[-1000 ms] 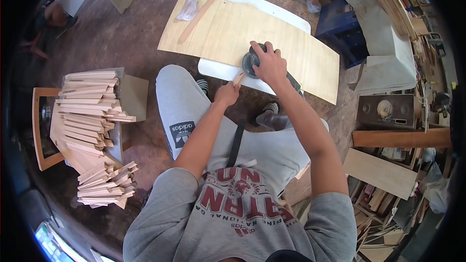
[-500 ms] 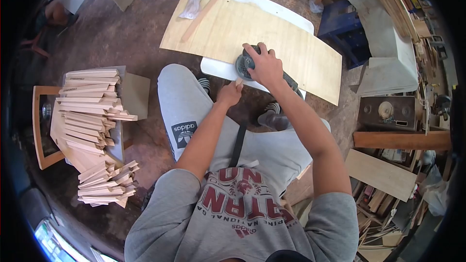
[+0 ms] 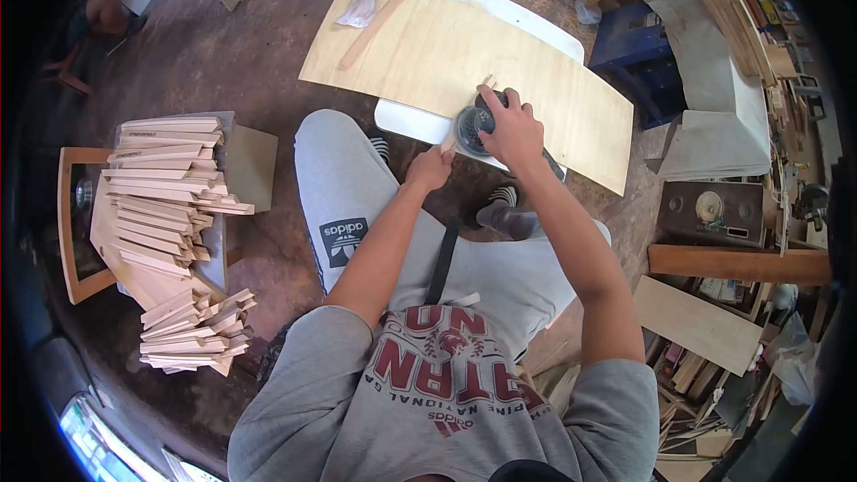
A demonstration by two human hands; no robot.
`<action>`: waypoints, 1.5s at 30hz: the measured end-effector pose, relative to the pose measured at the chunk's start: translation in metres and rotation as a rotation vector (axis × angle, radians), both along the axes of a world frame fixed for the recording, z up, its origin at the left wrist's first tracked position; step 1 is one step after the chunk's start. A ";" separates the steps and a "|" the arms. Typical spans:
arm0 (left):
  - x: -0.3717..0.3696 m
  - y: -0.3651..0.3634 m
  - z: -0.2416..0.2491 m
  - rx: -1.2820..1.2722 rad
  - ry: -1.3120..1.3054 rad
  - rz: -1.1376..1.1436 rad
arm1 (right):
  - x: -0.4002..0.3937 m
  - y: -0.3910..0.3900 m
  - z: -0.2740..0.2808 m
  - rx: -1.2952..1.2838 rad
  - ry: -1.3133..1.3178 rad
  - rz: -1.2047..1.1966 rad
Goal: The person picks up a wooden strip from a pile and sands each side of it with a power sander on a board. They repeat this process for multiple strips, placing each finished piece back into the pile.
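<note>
My right hand (image 3: 516, 132) is wrapped over the top of a dark power sander (image 3: 471, 130), which rests at the near edge of a plywood board (image 3: 420, 49). Beneath the sander runs a narrow wooden strip (image 3: 450, 140); its far tip shows just beyond the tool. The strip's near end is pinched in the fingers of my left hand (image 3: 430, 170), close beside the sander. Much of the strip is hidden by the tool and my right hand. On the board's far left lie another wooden strip (image 3: 375, 29) and a crumpled clear plastic bag (image 3: 360, 5).
Under the board is a white surface (image 3: 411, 121). At left, stacked wooden strips (image 3: 165, 183) sit by an orange-brown frame (image 3: 67, 232), with another pile (image 3: 196, 330) nearer. A blue stand (image 3: 629, 54), a speaker box (image 3: 711, 211) and wood offcuts (image 3: 701, 370) line the right.
The sander and my right hand have shifted right along the strip, and the strip's far tip now shows past the tool. My left hand keeps its pinch. The view has shifted slightly.
</note>
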State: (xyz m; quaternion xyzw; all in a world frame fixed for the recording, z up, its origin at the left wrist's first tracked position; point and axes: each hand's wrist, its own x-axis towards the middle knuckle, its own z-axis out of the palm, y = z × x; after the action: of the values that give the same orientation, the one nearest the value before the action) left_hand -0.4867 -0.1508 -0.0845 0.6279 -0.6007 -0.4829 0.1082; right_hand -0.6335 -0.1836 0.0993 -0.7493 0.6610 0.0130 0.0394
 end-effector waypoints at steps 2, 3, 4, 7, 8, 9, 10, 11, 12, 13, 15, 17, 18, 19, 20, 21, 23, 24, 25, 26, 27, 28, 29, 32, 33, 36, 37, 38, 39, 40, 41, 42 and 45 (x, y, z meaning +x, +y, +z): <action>0.001 0.000 0.004 0.012 -0.007 0.001 | -0.002 0.001 0.002 0.017 0.005 -0.016; 0.001 0.000 0.004 0.013 -0.010 -0.001 | -0.004 0.002 0.002 0.031 0.005 -0.024; -0.001 0.000 0.005 0.015 -0.013 -0.004 | -0.005 0.003 0.002 0.045 0.006 -0.034; -0.001 0.000 0.005 0.024 0.000 0.005 | -0.008 0.008 0.001 0.030 -0.003 -0.018; -0.001 0.000 0.005 0.022 -0.005 -0.001 | -0.010 0.009 -0.001 0.007 -0.002 -0.007; -0.001 0.000 0.005 0.019 -0.010 -0.008 | -0.012 0.010 -0.003 -0.017 -0.001 0.003; -0.001 -0.001 0.006 0.013 -0.015 -0.017 | -0.015 0.010 -0.004 -0.044 0.000 0.011; -0.001 -0.002 0.007 0.022 -0.012 -0.011 | -0.017 0.008 -0.004 -0.031 0.011 -0.004; 0.000 -0.002 0.009 0.031 -0.008 -0.003 | -0.019 0.006 -0.003 -0.019 0.022 -0.018; 0.000 -0.003 0.011 0.041 -0.004 0.007 | -0.020 0.005 -0.003 -0.005 0.033 -0.029; -0.006 -0.002 0.010 -0.028 -0.014 -0.009 | -0.026 0.007 -0.006 0.051 0.012 -0.056; -0.004 -0.009 0.005 -0.059 -0.015 -0.004 | -0.032 0.002 -0.012 0.056 -0.023 -0.096; -0.003 -0.007 0.005 -0.042 -0.005 0.009 | -0.038 0.003 -0.014 0.046 -0.042 -0.124; 0.000 -0.006 0.006 -0.027 0.000 0.018 | -0.042 0.004 -0.017 0.035 -0.066 -0.156; 0.001 -0.005 0.007 -0.029 0.002 0.009 | -0.047 0.004 -0.019 0.032 -0.083 -0.198; 0.001 -0.007 0.006 -0.036 0.005 0.003 | -0.048 0.002 -0.018 0.017 -0.095 -0.208; 0.000 -0.007 0.003 -0.044 0.004 0.002 | -0.053 0.001 -0.015 -0.005 -0.113 -0.222; 0.000 -0.007 0.004 -0.047 -0.002 -0.001 | -0.053 -0.001 -0.011 -0.019 -0.122 -0.215; 0.000 -0.008 0.005 -0.054 -0.006 -0.004 | -0.051 -0.004 -0.008 -0.049 -0.128 -0.177; -0.001 -0.008 0.007 -0.049 -0.006 0.001 | -0.050 -0.008 -0.007 -0.080 -0.133 -0.140; -0.001 -0.007 0.008 -0.045 -0.006 0.004 | -0.049 -0.011 -0.007 -0.112 -0.138 -0.106; -0.001 -0.006 0.011 -0.043 -0.007 0.004 | -0.047 -0.016 -0.009 -0.151 -0.118 -0.043; -0.001 -0.006 0.013 -0.028 -0.018 0.002 | -0.044 -0.018 -0.010 -0.133 -0.097 -0.014; -0.002 -0.005 0.013 0.003 -0.030 0.011 | -0.029 -0.026 -0.009 -0.105 -0.050 0.059; -0.002 -0.003 0.013 0.005 -0.023 0.018 | -0.027 -0.029 -0.008 -0.116 -0.052 0.063; -0.001 0.003 0.009 0.019 0.001 0.019 | -0.025 -0.037 -0.011 -0.119 -0.067 0.034; -0.001 0.001 0.009 0.016 0.011 0.017 | -0.025 -0.039 -0.011 -0.116 -0.067 0.027; -0.001 -0.001 0.008 0.021 0.014 0.019 | -0.024 -0.040 -0.010 -0.114 -0.066 0.021; -0.001 -0.001 0.008 0.027 0.018 0.021 | -0.024 -0.040 -0.010 -0.110 -0.065 0.015; -0.001 0.000 0.008 0.034 0.022 0.022 | -0.023 -0.036 -0.012 -0.115 -0.068 0.061; 0.000 0.000 0.008 0.028 0.018 0.025 | -0.022 -0.030 -0.014 -0.121 -0.069 0.109; -0.001 0.000 0.008 0.022 0.016 0.029 | -0.021 -0.027 -0.014 -0.126 -0.070 0.159; -0.001 0.000 0.006 0.008 0.006 0.003 | -0.014 -0.025 -0.014 -0.096 -0.058 0.143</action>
State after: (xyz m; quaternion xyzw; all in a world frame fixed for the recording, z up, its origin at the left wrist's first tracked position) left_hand -0.4880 -0.1504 -0.0790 0.6278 -0.5975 -0.4869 0.1085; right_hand -0.6478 -0.2089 0.0850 -0.7955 0.6044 -0.0378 0.0215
